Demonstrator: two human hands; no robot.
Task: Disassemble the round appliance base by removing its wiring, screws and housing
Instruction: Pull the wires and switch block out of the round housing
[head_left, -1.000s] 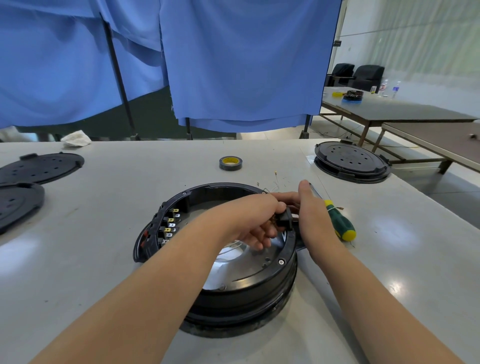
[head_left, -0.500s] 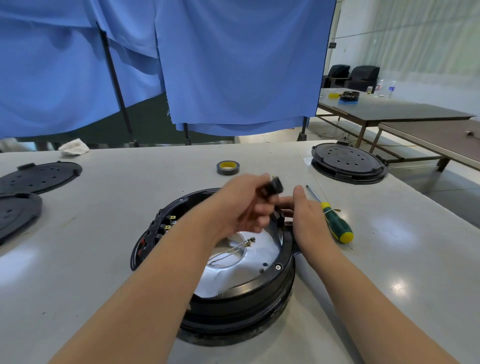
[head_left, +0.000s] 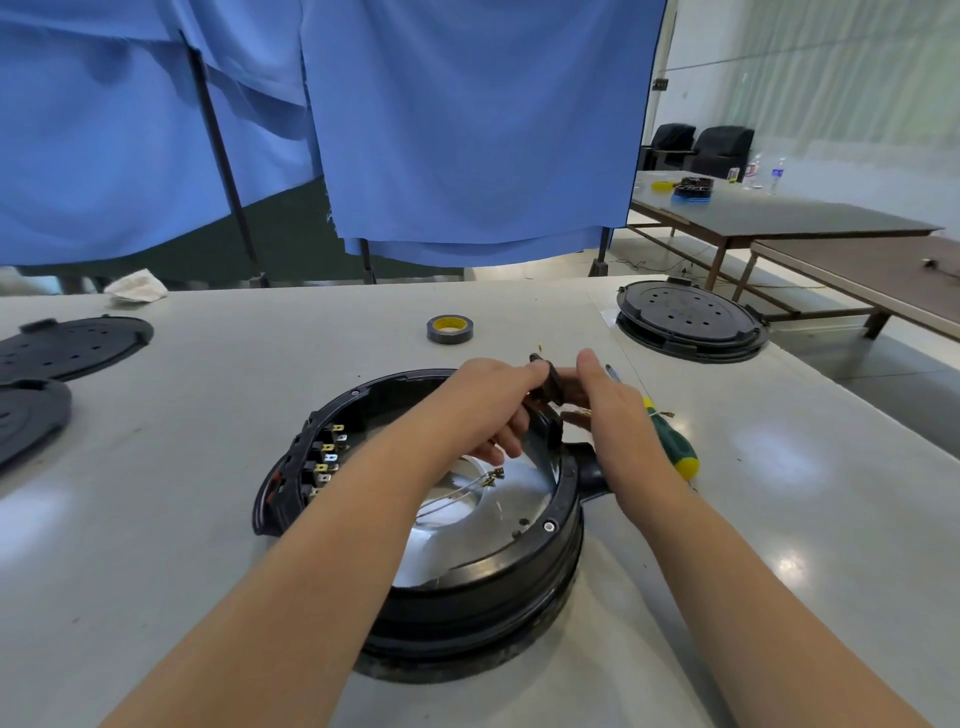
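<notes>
The round appliance base (head_left: 519, 571) is a black ring housing lying open in front of me, with a shiny metal plate (head_left: 498, 499) inside and a row of brass terminals (head_left: 328, 457) on its left wall. Thin wires (head_left: 467, 483) lie loose on the plate. My left hand (head_left: 493, 400) grips a small black plastic part (head_left: 551, 385) just above the far right rim. My right hand (head_left: 610, 410) meets it from the other side, thumb upright, fingers curled against the part. Short leads with brass ends (head_left: 576, 413) hang below it.
A green and yellow screwdriver (head_left: 672, 449) lies right of my right hand. A tape roll (head_left: 450, 328) sits behind the base. Another round black base (head_left: 685, 322) stands far right, two black covers (head_left: 72, 345) at the left edge, and a white rag (head_left: 137, 286) far left.
The left hand pulled the black part out of the rim and lifted it. The right hand has since risen from the rim to meet the part.
</notes>
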